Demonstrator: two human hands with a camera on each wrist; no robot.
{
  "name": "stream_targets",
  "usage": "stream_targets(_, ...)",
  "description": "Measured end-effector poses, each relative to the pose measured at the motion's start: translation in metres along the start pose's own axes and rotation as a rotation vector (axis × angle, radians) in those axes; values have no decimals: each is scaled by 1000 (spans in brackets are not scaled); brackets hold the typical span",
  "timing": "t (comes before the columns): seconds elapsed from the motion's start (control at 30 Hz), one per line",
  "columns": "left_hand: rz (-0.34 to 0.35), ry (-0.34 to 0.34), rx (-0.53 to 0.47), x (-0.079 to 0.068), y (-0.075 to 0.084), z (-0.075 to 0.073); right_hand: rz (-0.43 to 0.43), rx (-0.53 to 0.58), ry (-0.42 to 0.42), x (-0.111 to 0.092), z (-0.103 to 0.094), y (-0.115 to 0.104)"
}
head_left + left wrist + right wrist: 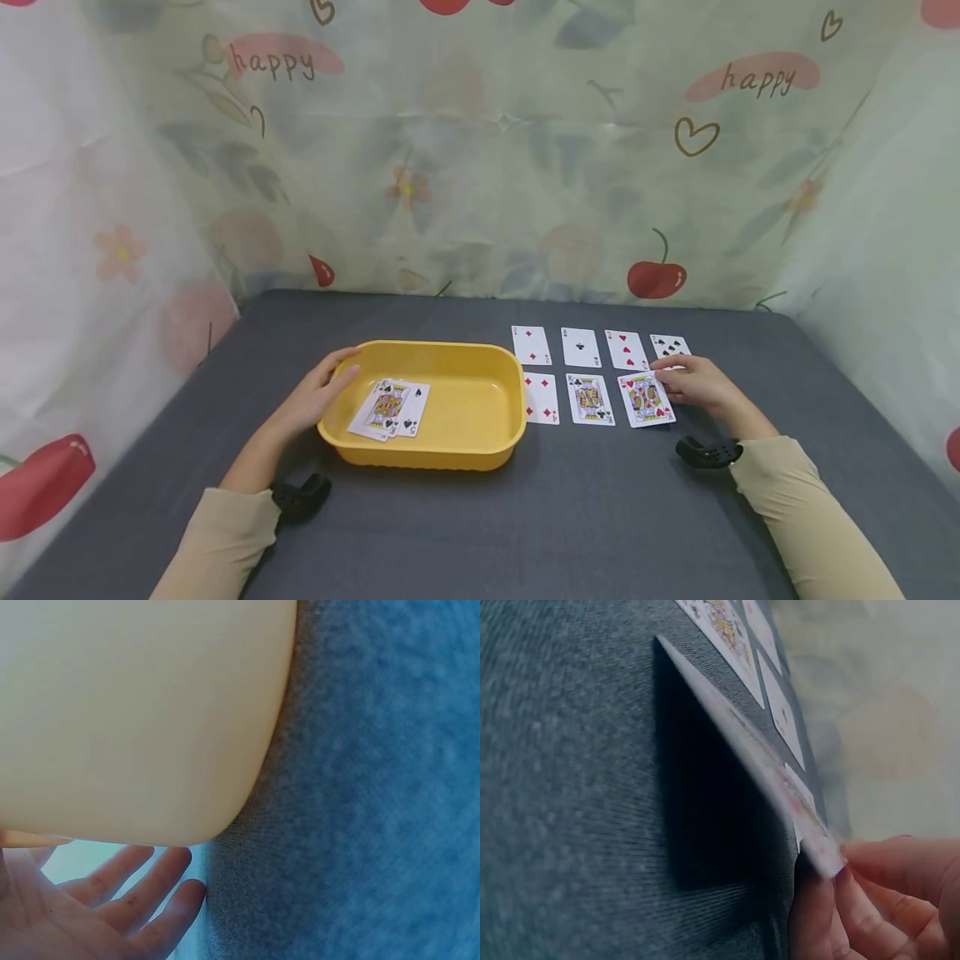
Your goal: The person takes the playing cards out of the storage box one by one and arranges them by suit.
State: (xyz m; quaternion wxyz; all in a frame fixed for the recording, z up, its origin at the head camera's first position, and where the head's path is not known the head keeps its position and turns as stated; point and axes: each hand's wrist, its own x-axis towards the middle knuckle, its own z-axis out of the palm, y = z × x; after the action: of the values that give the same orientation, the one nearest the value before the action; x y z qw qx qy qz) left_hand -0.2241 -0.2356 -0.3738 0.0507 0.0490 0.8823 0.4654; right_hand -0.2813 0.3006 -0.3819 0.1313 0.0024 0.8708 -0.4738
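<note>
My right hand [693, 385] pinches a red-suited king playing card [645, 398] at one edge between thumb and fingers. In the right wrist view that card [757, 761] tilts above the dark cloth, casting a shadow. My left hand [318, 396] holds the left rim of a yellow plastic tray [468, 417], thumb over the edge and the other fingers outside. The left wrist view has the fingers [142, 889] by the tray's outer wall [142, 727]. Inside the tray lie a few overlapping cards [390, 403], a king and a five of spades among them.
Face-up cards lie in two rows right of the tray. The back row includes a two of diamonds [531, 345] and an ace of clubs [580, 347]; the front row has a king of clubs [590, 400]. A patterned curtain [495, 208] hangs behind the dark-covered table [525, 533].
</note>
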Motion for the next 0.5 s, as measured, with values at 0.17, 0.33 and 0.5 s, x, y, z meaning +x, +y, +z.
stream_targets(0.17, -6, 0, 5, 0, 1, 0, 12, -49, 16, -1, 2, -2)
stream_targets(0.33, -15, -4, 8, -1, 2, 0, 25, -68, 25, -5, 4, -6)
stream_targets(0.5, -30, -6, 13, 0, 2, 0, 0, -66, 49, -8, 3, -7)
